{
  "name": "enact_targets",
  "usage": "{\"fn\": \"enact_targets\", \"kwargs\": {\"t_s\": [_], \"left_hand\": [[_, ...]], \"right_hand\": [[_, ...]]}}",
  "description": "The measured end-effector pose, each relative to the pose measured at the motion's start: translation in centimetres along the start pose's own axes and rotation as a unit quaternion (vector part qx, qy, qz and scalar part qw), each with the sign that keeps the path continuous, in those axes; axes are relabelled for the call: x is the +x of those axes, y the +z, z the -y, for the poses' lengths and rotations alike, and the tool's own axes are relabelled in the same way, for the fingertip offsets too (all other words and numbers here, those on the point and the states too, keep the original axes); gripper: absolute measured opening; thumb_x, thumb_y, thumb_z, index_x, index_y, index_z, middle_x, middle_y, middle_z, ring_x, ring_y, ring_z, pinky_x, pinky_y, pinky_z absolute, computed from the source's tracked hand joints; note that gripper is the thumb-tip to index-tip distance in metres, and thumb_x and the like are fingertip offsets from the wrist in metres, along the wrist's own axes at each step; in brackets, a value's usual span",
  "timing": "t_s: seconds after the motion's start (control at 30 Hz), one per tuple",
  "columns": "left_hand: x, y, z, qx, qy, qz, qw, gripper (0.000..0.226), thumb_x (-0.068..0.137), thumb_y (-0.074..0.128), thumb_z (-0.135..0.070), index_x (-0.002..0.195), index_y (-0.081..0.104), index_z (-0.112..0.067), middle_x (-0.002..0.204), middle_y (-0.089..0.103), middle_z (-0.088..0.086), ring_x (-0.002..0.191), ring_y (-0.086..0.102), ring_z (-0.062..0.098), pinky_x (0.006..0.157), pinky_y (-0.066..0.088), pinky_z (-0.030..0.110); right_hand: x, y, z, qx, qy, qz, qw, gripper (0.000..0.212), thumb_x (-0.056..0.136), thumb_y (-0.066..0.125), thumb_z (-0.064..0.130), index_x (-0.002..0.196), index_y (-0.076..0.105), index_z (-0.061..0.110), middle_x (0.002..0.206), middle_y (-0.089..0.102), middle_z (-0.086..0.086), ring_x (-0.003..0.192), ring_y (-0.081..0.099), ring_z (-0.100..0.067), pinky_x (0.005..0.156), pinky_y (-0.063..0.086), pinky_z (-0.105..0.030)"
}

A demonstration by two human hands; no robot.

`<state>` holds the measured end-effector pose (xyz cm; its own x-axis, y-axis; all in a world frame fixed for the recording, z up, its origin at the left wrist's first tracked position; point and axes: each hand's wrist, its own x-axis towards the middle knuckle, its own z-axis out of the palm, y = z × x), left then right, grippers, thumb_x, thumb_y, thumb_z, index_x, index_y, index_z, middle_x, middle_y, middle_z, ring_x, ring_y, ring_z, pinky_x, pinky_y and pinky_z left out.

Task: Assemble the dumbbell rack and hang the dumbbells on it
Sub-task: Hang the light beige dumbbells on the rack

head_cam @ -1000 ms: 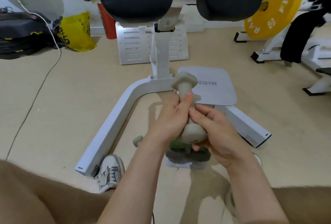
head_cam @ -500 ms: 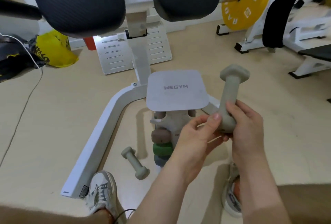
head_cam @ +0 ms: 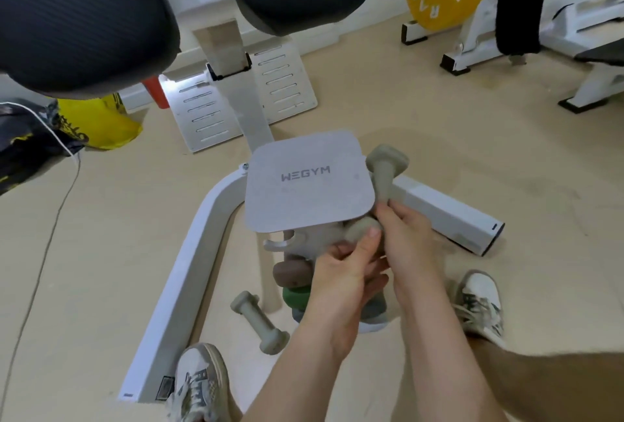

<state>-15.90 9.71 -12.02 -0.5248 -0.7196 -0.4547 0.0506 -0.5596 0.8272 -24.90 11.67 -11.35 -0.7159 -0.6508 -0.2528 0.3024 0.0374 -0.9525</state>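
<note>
The rack [head_cam: 304, 242] stands upright on the floor under its square WEGYM top plate [head_cam: 309, 182], and the lower hooks already carry a brown dumbbell [head_cam: 287, 273] and a green dumbbell [head_cam: 295, 296]; something greyish sits below them, too hidden to name. Both hands are closed on one grey-green dumbbell [head_cam: 383, 175] — the right hand [head_cam: 405, 239] wraps its handle, tilted with one head up beside the plate's right edge, while the left hand [head_cam: 344, 266] pinches the lower head between thumb and fingers. So this looks like the hanging step, with the assembly apparently done. An empty pale hook [head_cam: 278, 245] shows just under the plate on the left (the right-side hook is hidden behind the hands). A matching grey-green dumbbell [head_cam: 258, 322] lies on the floor near the rack's foot — probably next. The coming move likely calls for levelling the handle and sliding it into a free top hook.
</note>
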Motion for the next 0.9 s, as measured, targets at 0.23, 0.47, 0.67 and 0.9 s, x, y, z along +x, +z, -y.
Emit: {"fn": "enact_targets", "kwargs": {"t_s": [0.23,0.47,0.67,0.9], "left_hand": [[1.3,0.6,-0.6,-0.043,0.009,-0.058,0.997,0.029,0.091,0.067,-0.031,0.088,0.067,-0.003,0.089,0.066,0.019,0.090,0.062,0.027,0.088,0.050,0.040],[1.5,0.7,-0.7,-0.036,-0.030,-0.071,0.996,0.033,0.091,0.063,-0.043,0.083,0.073,-0.012,0.076,0.076,0.004,0.074,0.070,0.012,0.084,0.056,0.032],[1.8,0.3,-0.7,-0.035,-0.043,-0.065,0.996,0.036,0.090,0.063,-0.046,0.092,0.073,-0.012,0.075,0.075,0.003,0.074,0.071,0.012,0.084,0.058,0.032],[2.3,0.6,-0.6,-0.034,-0.085,-0.052,0.994,0.044,0.090,0.059,-0.051,0.090,0.071,-0.009,0.064,0.068,0.004,0.061,0.063,0.013,0.067,0.053,0.025]], "right_hand": [[1.7,1.2,0.5,-0.032,-0.003,0.064,0.997,0.025,0.098,0.055,0.020,0.086,0.071,0.035,0.086,0.073,0.015,0.081,0.068,0.001,0.057,0.051,-0.012],[2.2,1.5,0.2,-0.128,0.031,0.082,0.988,0.026,0.099,0.050,0.027,0.080,0.068,0.026,0.080,0.072,0.002,0.085,0.069,-0.022,0.070,0.054,-0.035],[1.6,1.5,0.3,-0.166,0.008,0.059,0.984,0.025,0.098,0.050,0.026,0.084,0.071,0.026,0.082,0.075,0.001,0.083,0.071,-0.021,0.074,0.057,-0.037],[0.9,-0.1,-0.3,-0.064,0.033,0.036,0.997,0.033,0.103,0.046,0.030,0.098,0.074,0.015,0.088,0.076,0.000,0.077,0.070,-0.012,0.063,0.055,-0.027]]}}
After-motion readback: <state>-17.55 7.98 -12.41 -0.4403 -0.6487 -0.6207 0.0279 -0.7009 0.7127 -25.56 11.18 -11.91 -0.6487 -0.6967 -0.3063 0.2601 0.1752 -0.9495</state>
